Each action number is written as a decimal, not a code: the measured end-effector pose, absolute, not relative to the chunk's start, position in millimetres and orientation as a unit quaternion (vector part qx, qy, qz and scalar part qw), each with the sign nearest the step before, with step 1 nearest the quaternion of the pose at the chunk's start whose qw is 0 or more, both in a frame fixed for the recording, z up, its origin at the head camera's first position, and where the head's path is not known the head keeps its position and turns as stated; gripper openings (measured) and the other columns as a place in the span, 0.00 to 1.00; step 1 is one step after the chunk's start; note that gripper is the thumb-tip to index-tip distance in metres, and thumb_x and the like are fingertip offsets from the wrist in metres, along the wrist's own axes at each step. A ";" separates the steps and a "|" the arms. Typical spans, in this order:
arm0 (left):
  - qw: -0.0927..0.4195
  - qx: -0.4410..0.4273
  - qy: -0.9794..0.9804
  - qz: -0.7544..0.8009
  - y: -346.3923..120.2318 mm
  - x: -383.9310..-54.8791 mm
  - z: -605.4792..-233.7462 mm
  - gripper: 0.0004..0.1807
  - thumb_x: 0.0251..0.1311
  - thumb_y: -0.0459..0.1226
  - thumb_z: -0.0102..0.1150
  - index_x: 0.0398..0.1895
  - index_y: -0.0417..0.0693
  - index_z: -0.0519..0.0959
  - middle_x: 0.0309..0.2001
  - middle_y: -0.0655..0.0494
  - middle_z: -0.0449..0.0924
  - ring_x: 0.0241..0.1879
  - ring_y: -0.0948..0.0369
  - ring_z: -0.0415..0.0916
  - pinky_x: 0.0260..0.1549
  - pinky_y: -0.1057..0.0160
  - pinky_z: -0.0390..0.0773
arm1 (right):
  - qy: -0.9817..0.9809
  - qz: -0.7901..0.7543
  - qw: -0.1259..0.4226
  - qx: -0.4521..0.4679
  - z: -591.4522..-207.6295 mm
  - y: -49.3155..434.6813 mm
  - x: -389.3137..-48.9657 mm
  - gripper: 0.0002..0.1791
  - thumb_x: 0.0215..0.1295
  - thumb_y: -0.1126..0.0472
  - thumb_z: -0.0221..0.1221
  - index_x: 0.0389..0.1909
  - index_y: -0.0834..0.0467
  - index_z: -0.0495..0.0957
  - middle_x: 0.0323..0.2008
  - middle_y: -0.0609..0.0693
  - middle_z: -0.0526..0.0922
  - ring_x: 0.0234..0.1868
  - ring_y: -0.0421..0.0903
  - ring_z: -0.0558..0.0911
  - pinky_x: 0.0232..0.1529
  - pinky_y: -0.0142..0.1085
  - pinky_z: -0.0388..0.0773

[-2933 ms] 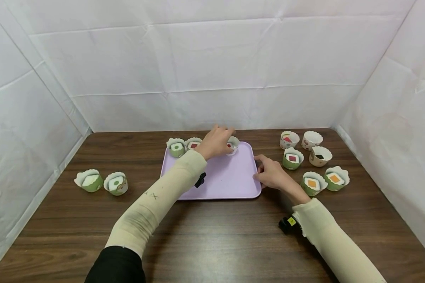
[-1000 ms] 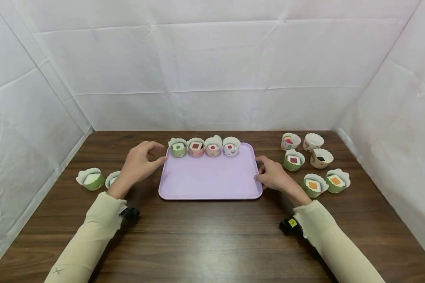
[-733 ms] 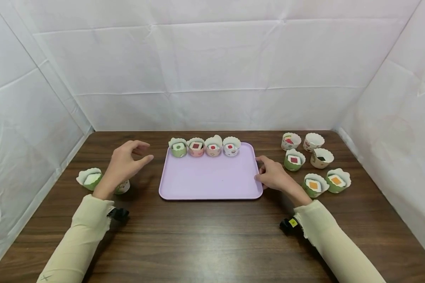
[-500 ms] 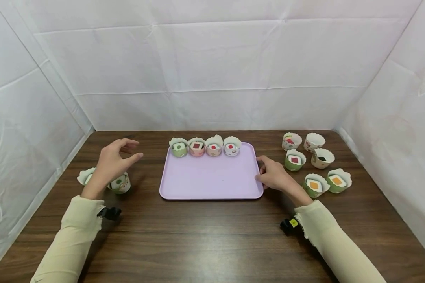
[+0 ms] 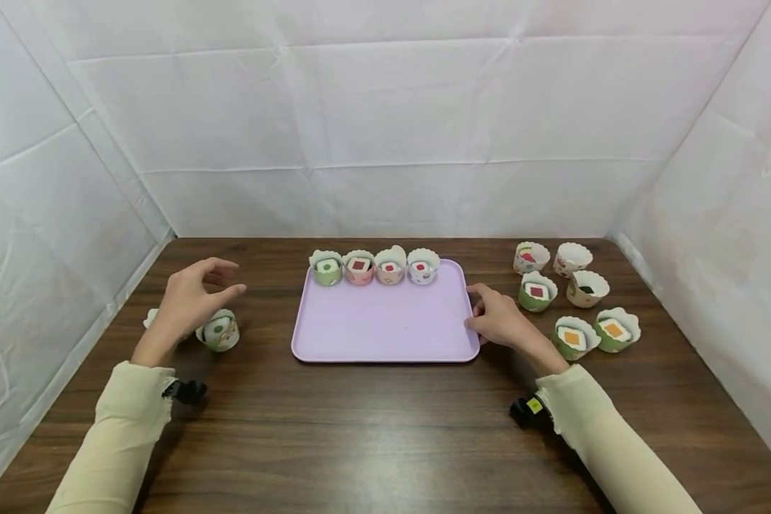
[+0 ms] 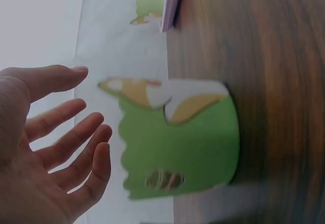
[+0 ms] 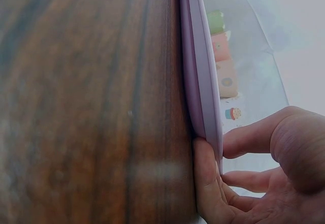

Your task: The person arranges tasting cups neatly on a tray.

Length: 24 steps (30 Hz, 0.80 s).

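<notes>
My left hand [image 5: 189,300] hovers at the left of the table, fingers and thumb parted, holding nothing. Close by it stands a green paper baking cup [image 5: 218,332] holding a white piece with a green dot; its printed side fills the left wrist view. The hand hides most of a second paper cup [image 5: 150,316]. At the table's middle lies a lilac tray [image 5: 385,321], whose right edge my right hand [image 5: 501,318] pinches; the right wrist view shows the thumb [image 7: 249,140] at the rim. Along the tray's far edge stand a green cup [image 5: 327,271] and several pink or whitish ones.
To the right of the tray is a cluster of paper cups: two green with orange-topped pieces [image 5: 572,337], a green one with a dark-red square [image 5: 536,293], and several pale ones [image 5: 573,258]. White sheets [image 5: 398,107] wall the wooden table at the back and sides.
My left hand has let go of the rightmost cup in the tray's row and moved left, past the tray, to the cups at the left. My right hand stays on the tray's edge.
</notes>
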<state>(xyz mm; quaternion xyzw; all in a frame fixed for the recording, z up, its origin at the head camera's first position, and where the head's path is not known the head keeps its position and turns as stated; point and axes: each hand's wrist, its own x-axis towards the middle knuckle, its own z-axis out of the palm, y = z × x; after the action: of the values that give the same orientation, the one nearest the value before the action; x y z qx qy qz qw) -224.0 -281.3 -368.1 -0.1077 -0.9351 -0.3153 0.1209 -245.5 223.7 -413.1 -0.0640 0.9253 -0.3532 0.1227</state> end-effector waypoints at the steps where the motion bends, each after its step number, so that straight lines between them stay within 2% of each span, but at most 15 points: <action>1: 0.119 -0.106 -0.935 -0.316 -284.4 -223.4 -367.7 0.24 0.69 0.44 0.65 0.62 0.40 0.78 0.54 0.34 0.82 0.52 0.37 0.81 0.50 0.35 0.80 | 0.925 -0.353 0.124 -0.063 -413.0 223.5 -245.4 0.38 0.65 0.68 0.61 0.75 0.66 0.60 0.38 0.60 0.78 0.29 0.47 0.82 0.27 0.36 0.88; 9: 0.112 -0.080 -0.944 -0.301 -314.7 -225.1 -364.8 0.27 0.68 0.44 0.66 0.65 0.39 0.76 0.57 0.33 0.80 0.55 0.35 0.79 0.51 0.34 0.78 | 0.927 -0.347 0.125 -0.061 -411.8 222.5 -245.2 0.38 0.66 0.67 0.61 0.76 0.66 0.59 0.39 0.61 0.79 0.28 0.47 0.82 0.27 0.36 0.88; 15: 0.118 -0.041 -0.945 -0.303 -340.1 -224.8 -362.5 0.29 0.65 0.41 0.69 0.65 0.35 0.75 0.59 0.28 0.78 0.58 0.33 0.76 0.53 0.35 0.77 | 0.926 -0.349 0.124 -0.067 -411.6 223.9 -245.5 0.38 0.65 0.68 0.61 0.75 0.67 0.59 0.38 0.61 0.79 0.28 0.47 0.82 0.26 0.36 0.88; 17: 0.112 -0.029 -0.944 -0.308 -348.9 -222.6 -360.7 0.30 0.66 0.42 0.69 0.66 0.36 0.74 0.60 0.28 0.78 0.59 0.33 0.75 0.51 0.41 0.78 | 0.927 -0.348 0.123 -0.067 -411.7 224.1 -245.4 0.38 0.65 0.67 0.61 0.75 0.67 0.59 0.38 0.61 0.79 0.28 0.47 0.82 0.26 0.36 0.88; 20: 0.082 -0.021 -0.943 -0.321 -361.5 -219.1 -357.3 0.33 0.66 0.46 0.68 0.68 0.37 0.73 0.62 0.28 0.76 0.61 0.33 0.73 0.45 0.60 0.78 | 0.927 -0.348 0.123 -0.064 -412.6 224.4 -246.1 0.38 0.66 0.67 0.61 0.75 0.66 0.60 0.38 0.61 0.79 0.28 0.47 0.82 0.27 0.36 0.88; 22: 0.049 -0.023 -0.943 -0.328 -369.4 -216.7 -354.8 0.35 0.67 0.47 0.68 0.71 0.37 0.70 0.64 0.28 0.74 0.63 0.33 0.71 0.39 0.72 0.73 | 0.927 -0.348 0.123 -0.067 -412.5 224.8 -246.0 0.38 0.65 0.67 0.61 0.75 0.67 0.59 0.38 0.61 0.79 0.28 0.47 0.82 0.27 0.36 0.88; 24: 0.019 -0.030 -0.942 -0.333 -376.2 -214.9 -352.9 0.37 0.67 0.45 0.68 0.72 0.35 0.68 0.65 0.26 0.72 0.64 0.31 0.69 0.36 0.78 0.71 | 0.926 -0.350 0.124 -0.067 -412.8 225.1 -246.2 0.38 0.66 0.67 0.61 0.75 0.67 0.59 0.39 0.62 0.79 0.28 0.47 0.82 0.27 0.36 0.88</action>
<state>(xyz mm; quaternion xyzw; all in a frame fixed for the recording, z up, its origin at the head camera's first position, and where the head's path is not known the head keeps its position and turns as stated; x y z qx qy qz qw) -214.9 -376.2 -352.9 -0.0304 -0.9421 -0.3335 0.0191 -246.2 225.1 -412.8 -0.0670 0.9261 -0.3498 0.1243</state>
